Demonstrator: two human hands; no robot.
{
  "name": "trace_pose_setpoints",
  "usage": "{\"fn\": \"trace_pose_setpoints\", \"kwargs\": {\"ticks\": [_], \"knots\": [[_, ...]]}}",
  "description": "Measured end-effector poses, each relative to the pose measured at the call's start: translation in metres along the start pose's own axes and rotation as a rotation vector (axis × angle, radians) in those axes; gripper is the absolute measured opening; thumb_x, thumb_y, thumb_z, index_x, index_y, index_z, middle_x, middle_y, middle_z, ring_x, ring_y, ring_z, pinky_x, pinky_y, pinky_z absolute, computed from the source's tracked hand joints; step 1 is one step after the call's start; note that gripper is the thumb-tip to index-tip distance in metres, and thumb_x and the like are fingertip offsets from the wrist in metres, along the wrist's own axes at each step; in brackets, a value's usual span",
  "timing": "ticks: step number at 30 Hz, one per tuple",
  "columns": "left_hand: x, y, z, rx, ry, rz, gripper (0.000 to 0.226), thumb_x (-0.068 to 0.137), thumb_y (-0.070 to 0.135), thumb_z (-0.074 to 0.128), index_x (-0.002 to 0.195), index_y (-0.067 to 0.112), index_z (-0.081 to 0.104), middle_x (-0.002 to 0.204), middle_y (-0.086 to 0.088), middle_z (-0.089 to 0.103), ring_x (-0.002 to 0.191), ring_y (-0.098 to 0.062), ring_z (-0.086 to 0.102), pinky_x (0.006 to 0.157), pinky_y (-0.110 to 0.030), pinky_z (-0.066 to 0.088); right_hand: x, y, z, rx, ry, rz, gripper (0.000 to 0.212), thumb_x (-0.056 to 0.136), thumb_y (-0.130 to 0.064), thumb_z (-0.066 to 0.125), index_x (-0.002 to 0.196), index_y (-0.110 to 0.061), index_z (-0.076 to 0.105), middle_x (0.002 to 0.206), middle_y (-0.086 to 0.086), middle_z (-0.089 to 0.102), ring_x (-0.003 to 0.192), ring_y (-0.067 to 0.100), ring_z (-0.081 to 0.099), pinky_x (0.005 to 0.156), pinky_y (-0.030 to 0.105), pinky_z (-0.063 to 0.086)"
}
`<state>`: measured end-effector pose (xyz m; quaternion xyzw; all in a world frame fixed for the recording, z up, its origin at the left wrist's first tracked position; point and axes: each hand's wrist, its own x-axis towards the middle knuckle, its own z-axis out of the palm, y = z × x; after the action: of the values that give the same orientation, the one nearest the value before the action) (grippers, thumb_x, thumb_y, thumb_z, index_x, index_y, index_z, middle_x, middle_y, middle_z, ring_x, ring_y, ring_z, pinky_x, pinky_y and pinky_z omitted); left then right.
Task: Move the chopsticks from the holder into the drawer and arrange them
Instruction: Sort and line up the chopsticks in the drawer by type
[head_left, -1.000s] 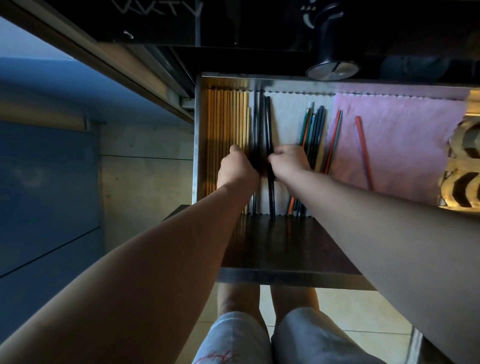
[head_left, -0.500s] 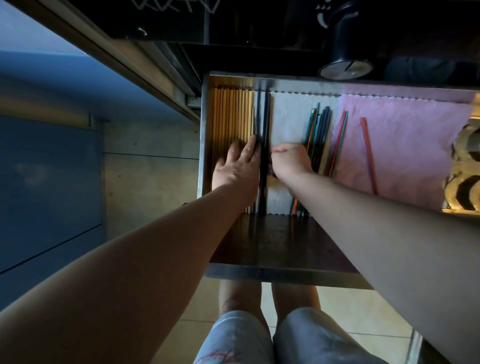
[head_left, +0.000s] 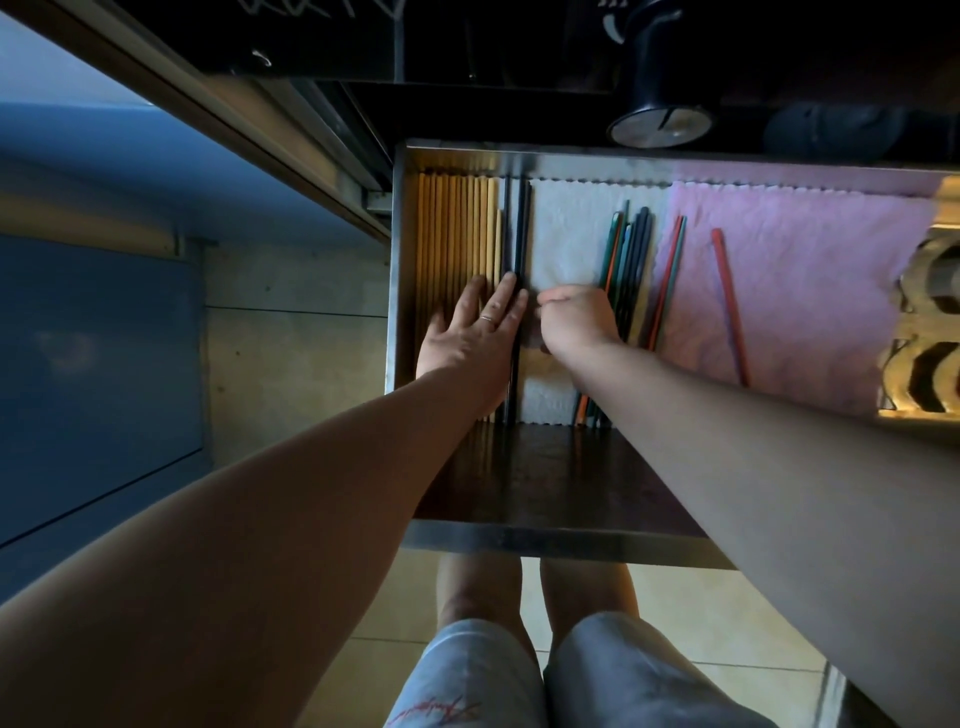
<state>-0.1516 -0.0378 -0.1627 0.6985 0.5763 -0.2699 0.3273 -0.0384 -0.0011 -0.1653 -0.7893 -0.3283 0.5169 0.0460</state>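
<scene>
The open metal drawer (head_left: 519, 540) holds chopsticks laid lengthwise. Several pale wooden chopsticks (head_left: 457, 228) lie packed along its left wall. Dark chopsticks (head_left: 517, 228) lie straight beside them. My left hand (head_left: 470, 338) rests flat, fingers spread, on the wooden ones with its fingertips against the dark ones. My right hand (head_left: 574, 325) is curled just right of the dark chopsticks, its thumb tip close to them; I cannot tell whether it pinches anything. A loose bunch of green, blue and orange chopsticks (head_left: 626, 249) lies behind it. No holder shows.
A white cloth (head_left: 566, 234) and a pink cloth (head_left: 810, 291) line the drawer bottom. A red-and-green pair (head_left: 670, 275) and one red chopstick (head_left: 727, 301) lie on the pink cloth. A black round object (head_left: 660, 124) hangs above the drawer's back. A patterned metal piece (head_left: 930, 338) sits at the right.
My left hand has uncurled and now lies flat on the wooden chopsticks. The dark chopsticks, slanted a second ago, now lie straight against the wooden row.
</scene>
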Motion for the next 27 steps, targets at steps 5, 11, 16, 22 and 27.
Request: {"fn": "trace_pose_setpoints", "kwargs": {"ticks": [5, 11, 16, 22, 27], "knots": [[0.002, 0.000, -0.001, 0.102, 0.002, 0.083, 0.089, 0.095, 0.013, 0.046, 0.153, 0.029, -0.020, 0.155, 0.012, -0.036, 0.146, -0.022, -0.025, 0.118, -0.055, 0.010, 0.007, 0.007, -0.001, 0.062, -0.014, 0.036, 0.027, 0.086, -0.009, 0.053, 0.101, -0.017, 0.074, 0.102, 0.007, 0.072, 0.095, 0.028, 0.067, 0.086, 0.043, 0.057], [0.002, -0.004, 0.008, 0.097, 0.023, 0.056, 0.088, 0.096, 0.014, 0.045, 0.152, 0.025, -0.022, 0.153, 0.010, -0.039, 0.146, -0.018, -0.025, 0.117, -0.051, 0.013, 0.013, 0.016, -0.004, 0.100, -0.053, 0.061, 0.027, 0.080, -0.004, 0.046, 0.068, -0.014, 0.067, 0.093, 0.012, 0.074, 0.091, 0.031, 0.069, 0.083, 0.050, 0.057], [0.001, -0.010, 0.007, 0.095, 0.002, 0.031, 0.088, 0.094, 0.011, 0.044, 0.151, 0.024, -0.022, 0.155, 0.008, -0.035, 0.146, -0.017, -0.024, 0.114, -0.048, 0.023, 0.015, 0.015, 0.001, 0.091, -0.073, 0.008, 0.021, 0.078, -0.002, 0.044, 0.087, 0.002, 0.063, 0.097, 0.020, 0.072, 0.094, 0.034, 0.068, 0.085, 0.053, 0.056], [-0.004, -0.011, 0.005, 0.070, 0.019, 0.038, 0.081, 0.096, 0.012, 0.039, 0.153, 0.022, -0.019, 0.155, 0.009, -0.036, 0.147, -0.016, -0.022, 0.115, -0.050, 0.021, 0.014, 0.011, 0.008, 0.162, -0.108, 0.004, 0.028, 0.082, -0.014, 0.050, 0.098, -0.018, 0.072, 0.109, 0.006, 0.072, 0.102, 0.025, 0.067, 0.092, 0.043, 0.055], [-0.005, -0.010, 0.006, -0.030, 0.028, -0.009, 0.080, 0.097, 0.009, 0.037, 0.152, 0.024, -0.019, 0.154, 0.011, -0.037, 0.146, -0.011, -0.023, 0.115, -0.046, 0.021, 0.013, 0.009, 0.010, 0.173, -0.116, -0.027, 0.032, 0.082, -0.014, 0.050, 0.107, -0.014, 0.071, 0.110, 0.006, 0.072, 0.104, 0.023, 0.067, 0.093, 0.042, 0.054]]}}
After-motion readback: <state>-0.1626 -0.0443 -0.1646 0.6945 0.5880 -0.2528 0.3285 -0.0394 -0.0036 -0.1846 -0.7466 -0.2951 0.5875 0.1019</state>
